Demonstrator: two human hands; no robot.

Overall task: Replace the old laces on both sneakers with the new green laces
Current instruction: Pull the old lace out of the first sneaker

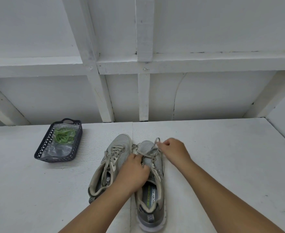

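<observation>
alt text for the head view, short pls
Both hands work the old grey lace of the right grey mesh sneaker on a white table: right hand pulls it, left hand steadies. New green laces sit bagged in a dark plastic basket.

Both bare forearms reach forward from the near edge of the table, converging toward its middle. The left hand [133,172] lies knuckles up with its fingers curled downward, gripping the right sneaker [151,182] over its lacing. The right hand [172,151] is farther forward and raised a little, wrist bent, fingertips pinching a loop of the old lace [152,151] and holding it taut.
</observation>
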